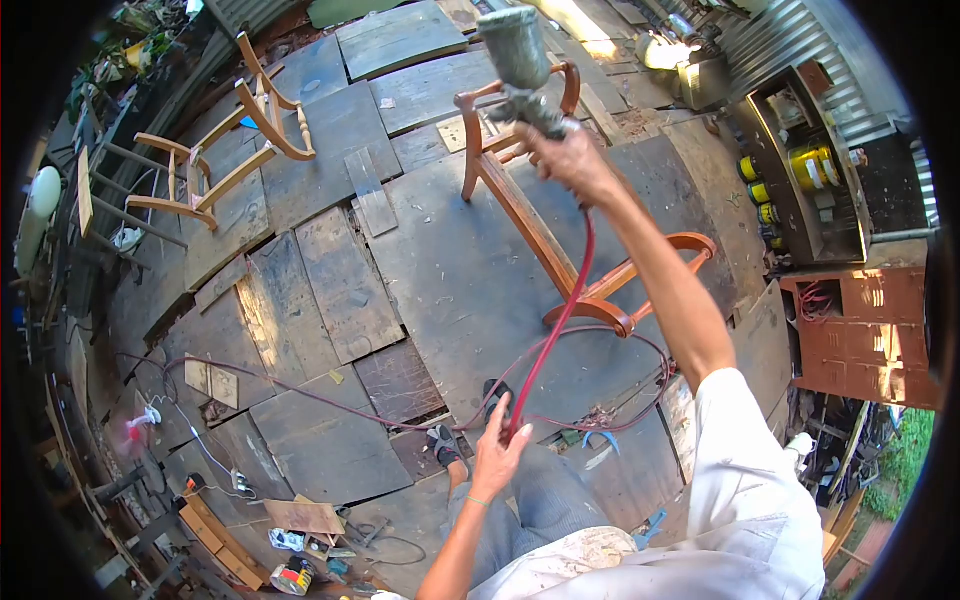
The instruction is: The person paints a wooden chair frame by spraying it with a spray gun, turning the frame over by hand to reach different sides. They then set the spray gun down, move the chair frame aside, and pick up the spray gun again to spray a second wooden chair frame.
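My right hand (568,160) grips a spray gun (515,50) with a grey metal cup on top, raised at the upper middle. A red hose (560,335) runs down from the gun to my left hand (500,455), whose fingers are wrapped round it near my lap. Beneath the gun and my right forearm lies a reddish-brown wooden chair frame (530,235) on the floor boards, with its seat open. The gun hides part of the frame's far end. The hose's darker length loops over the floor beside the frame.
Another wooden chair frame (235,160) lies at the upper left. Shelves (850,215) with yellow cans and a brown metal cabinet (865,335) stand at the right. Uneven boards (330,440) cover the floor. A pink-bladed fan (135,432), wood pieces and a can (293,575) are at the lower left.
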Action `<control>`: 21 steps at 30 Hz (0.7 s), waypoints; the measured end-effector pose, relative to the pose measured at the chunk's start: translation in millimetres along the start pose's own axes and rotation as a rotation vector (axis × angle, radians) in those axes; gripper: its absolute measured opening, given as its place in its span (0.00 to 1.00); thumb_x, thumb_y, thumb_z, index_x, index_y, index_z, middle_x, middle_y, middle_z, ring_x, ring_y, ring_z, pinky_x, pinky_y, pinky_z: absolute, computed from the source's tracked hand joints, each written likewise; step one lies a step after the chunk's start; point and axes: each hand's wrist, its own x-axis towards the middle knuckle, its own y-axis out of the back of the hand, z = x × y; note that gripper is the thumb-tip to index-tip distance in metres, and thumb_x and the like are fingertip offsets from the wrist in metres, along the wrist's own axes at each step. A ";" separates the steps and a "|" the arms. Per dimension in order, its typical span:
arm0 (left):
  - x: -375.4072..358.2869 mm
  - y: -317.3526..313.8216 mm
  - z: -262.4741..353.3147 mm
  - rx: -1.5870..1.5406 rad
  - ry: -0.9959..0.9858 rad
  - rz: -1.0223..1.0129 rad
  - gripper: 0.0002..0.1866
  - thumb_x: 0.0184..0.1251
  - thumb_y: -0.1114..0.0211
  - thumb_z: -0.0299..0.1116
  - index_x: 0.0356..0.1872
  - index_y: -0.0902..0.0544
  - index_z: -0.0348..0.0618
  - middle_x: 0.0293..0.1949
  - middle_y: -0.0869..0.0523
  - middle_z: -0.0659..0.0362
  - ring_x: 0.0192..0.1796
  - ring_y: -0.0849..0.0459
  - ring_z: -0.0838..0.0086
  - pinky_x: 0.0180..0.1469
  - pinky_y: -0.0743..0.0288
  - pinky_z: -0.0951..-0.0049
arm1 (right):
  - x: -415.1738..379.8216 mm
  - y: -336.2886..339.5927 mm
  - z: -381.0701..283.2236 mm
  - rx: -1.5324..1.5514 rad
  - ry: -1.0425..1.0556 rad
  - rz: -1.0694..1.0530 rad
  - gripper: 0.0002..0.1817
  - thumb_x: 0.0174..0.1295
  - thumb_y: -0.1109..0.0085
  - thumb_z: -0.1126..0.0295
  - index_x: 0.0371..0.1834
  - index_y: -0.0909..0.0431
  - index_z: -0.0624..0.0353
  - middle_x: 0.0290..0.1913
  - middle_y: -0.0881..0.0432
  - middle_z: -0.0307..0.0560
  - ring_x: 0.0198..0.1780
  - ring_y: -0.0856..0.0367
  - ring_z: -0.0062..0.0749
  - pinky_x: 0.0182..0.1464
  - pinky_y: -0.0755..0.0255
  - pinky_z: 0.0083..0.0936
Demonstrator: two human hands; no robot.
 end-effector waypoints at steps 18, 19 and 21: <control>-172.8 195.1 -159.8 0.784 0.121 -0.307 0.37 0.59 0.22 0.42 0.70 0.23 0.44 0.50 0.11 0.46 0.49 0.12 0.55 0.57 0.19 0.60 | -485.9 -120.9 0.3 0.476 -0.595 0.010 0.31 0.69 0.30 0.52 0.68 0.22 0.59 0.29 0.17 0.38 0.26 0.20 0.18 0.32 0.23 0.24; -171.6 190.3 -147.8 0.755 0.086 -0.300 0.37 0.59 0.22 0.42 0.70 0.23 0.44 0.49 0.11 0.46 0.49 0.12 0.55 0.57 0.19 0.60 | -499.4 -123.0 -6.2 0.494 -0.576 0.028 0.31 0.69 0.30 0.52 0.69 0.22 0.58 0.30 0.17 0.37 0.26 0.20 0.18 0.32 0.23 0.24; -172.8 181.2 -123.3 0.558 -0.060 -0.282 0.33 0.68 0.27 0.38 0.72 0.26 0.42 0.48 0.12 0.48 0.46 0.12 0.62 0.55 0.19 0.63 | -529.5 -131.9 -16.9 0.536 -0.549 0.060 0.32 0.69 0.30 0.53 0.71 0.23 0.58 0.30 0.16 0.37 0.26 0.20 0.17 0.32 0.23 0.22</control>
